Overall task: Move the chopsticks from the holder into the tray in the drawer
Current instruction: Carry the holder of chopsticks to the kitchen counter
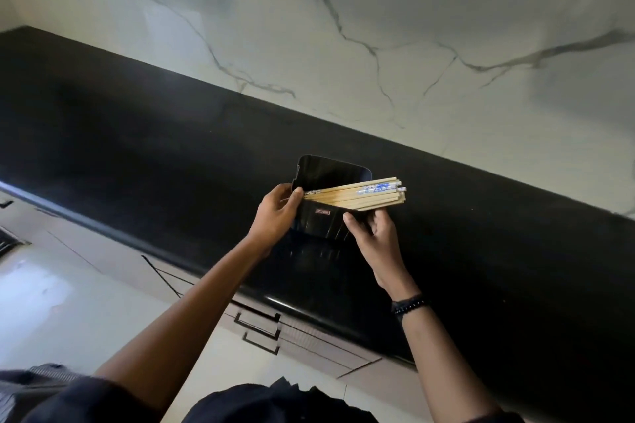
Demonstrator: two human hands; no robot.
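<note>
A white marble wall (378, 27) with grey veins fills the upper part of the head view. Below it, a black glossy countertop (137, 148) runs diagonally from upper left to lower right. Under the counter edge sit pale drawer fronts (309, 343) with black bar handles (257, 321); the fronts visible here are closed.

The holder (321, 172), a black oblong container with rounded corners, is located over the middle of the countertop, tipped with its open side facing the camera. Whether its base touches the counter cannot be determined. The chopsticks (360, 197), a bundle of light wooden sticks, some with blue-and-white patterned ends, lie across the holder's opening. Their right ends project past its right rim.

The left hand (276, 215) grips the holder's left end, with fingers curled around the edge next to the chopstick tips. The right hand (376, 237) grips the holder's lower right part, thumb pressed on the front face, remaining fingers wrapped underneath. A dark beaded wristband (410, 305) encircles the right wrist. A small rectangular label (323, 212) is fixed to the holder's front face.
</note>
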